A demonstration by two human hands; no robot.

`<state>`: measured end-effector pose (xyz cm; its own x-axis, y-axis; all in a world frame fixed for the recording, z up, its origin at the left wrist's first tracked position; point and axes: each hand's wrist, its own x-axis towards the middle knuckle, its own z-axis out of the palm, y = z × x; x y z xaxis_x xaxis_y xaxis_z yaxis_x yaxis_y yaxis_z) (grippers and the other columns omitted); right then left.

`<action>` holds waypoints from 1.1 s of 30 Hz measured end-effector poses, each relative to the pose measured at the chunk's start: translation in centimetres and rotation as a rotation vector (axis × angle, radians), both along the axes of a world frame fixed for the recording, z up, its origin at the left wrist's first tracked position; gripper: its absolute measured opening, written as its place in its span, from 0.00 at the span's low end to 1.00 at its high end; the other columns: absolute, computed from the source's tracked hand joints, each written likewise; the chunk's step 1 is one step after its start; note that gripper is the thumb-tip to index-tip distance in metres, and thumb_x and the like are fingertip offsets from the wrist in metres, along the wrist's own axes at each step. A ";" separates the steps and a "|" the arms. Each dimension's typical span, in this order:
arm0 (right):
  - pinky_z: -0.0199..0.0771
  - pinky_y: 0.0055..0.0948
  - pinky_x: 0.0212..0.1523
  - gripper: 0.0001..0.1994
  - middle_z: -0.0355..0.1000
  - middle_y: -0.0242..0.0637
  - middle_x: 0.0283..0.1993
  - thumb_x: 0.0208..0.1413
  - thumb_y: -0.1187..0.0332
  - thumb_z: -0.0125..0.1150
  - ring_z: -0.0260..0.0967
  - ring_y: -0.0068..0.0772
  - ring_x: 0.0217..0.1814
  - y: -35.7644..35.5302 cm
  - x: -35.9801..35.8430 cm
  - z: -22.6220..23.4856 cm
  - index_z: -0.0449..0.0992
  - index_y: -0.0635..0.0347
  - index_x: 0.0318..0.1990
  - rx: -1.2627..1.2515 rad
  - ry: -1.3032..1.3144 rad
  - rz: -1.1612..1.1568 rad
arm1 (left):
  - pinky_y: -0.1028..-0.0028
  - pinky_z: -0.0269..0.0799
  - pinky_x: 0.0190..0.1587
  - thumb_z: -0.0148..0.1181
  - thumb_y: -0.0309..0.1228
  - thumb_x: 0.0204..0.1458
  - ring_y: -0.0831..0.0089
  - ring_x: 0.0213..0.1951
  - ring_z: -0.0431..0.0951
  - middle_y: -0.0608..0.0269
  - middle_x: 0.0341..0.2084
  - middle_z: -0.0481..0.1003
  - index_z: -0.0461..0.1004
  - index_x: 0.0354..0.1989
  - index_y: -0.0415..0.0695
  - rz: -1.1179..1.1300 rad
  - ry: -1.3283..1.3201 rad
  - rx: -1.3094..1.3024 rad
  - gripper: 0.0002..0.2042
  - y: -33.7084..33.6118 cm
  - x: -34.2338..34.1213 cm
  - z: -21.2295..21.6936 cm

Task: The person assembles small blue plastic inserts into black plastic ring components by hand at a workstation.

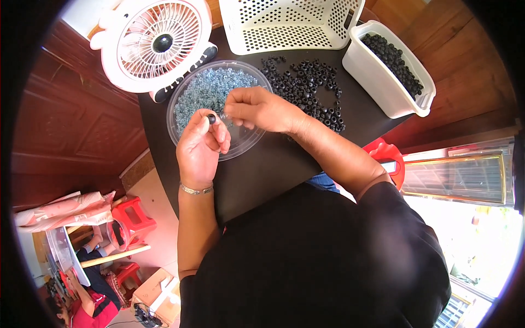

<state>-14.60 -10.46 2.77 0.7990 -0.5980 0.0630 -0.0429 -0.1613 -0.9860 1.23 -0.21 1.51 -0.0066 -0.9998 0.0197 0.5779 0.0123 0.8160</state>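
My left hand (pixel 199 145), with a bracelet at its wrist, is raised over the near side of a round clear tray (pixel 235 150). Its thumb and forefinger pinch a small black round cap (pixel 211 118). Just right of it, my right hand (pixel 262 112) is closed, with thumb and forefinger pressed together on what looks like a small clear piece (pixel 222 116), partly hidden. Many small bluish clear plastic pieces (pixel 210 85) fill the far part of the tray. To the right, many black caps (pixel 309 87) lie loose on the dark table (pixel 273 169).
A white fan (pixel 158 49) stands behind the tray on the left. At the back is a white perforated basket (pixel 290 41). A white bin (pixel 372 82) holding black caps stands at the right. Far lower left, another person (pixel 101 295) sits near red stools (pixel 133 217).
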 end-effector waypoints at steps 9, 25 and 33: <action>0.60 0.21 0.22 0.14 0.65 0.29 0.21 0.56 0.62 0.51 0.59 0.20 0.19 -0.8 -0.1 -0.4 0.70 0.60 0.23 0.240 -0.031 -0.065 | 0.77 0.66 0.39 0.53 0.28 0.55 0.75 0.35 0.68 0.60 0.41 0.66 0.69 0.35 0.38 0.212 -0.684 -0.309 0.06 -0.3 -1.0 -0.2; 0.64 0.26 0.28 0.14 0.66 0.32 0.23 0.59 0.63 0.50 0.62 0.23 0.24 0.4 0.1 -0.8 0.70 0.65 0.28 -0.030 0.088 -0.054 | 0.78 0.61 0.33 0.48 0.35 0.57 0.76 0.28 0.67 0.65 0.27 0.67 0.67 0.33 0.39 0.089 -0.349 -0.052 0.10 -0.1 -1.1 0.2; 0.69 0.30 0.34 0.08 0.71 0.40 0.27 0.58 0.67 0.52 0.69 0.29 0.31 1.3 0.1 -0.3 0.71 0.65 0.36 -0.315 0.041 -0.183 | 0.76 0.61 0.31 0.46 0.35 0.58 0.72 0.26 0.66 0.62 0.25 0.66 0.66 0.35 0.40 0.011 0.070 0.004 0.10 -0.3 -0.4 -0.4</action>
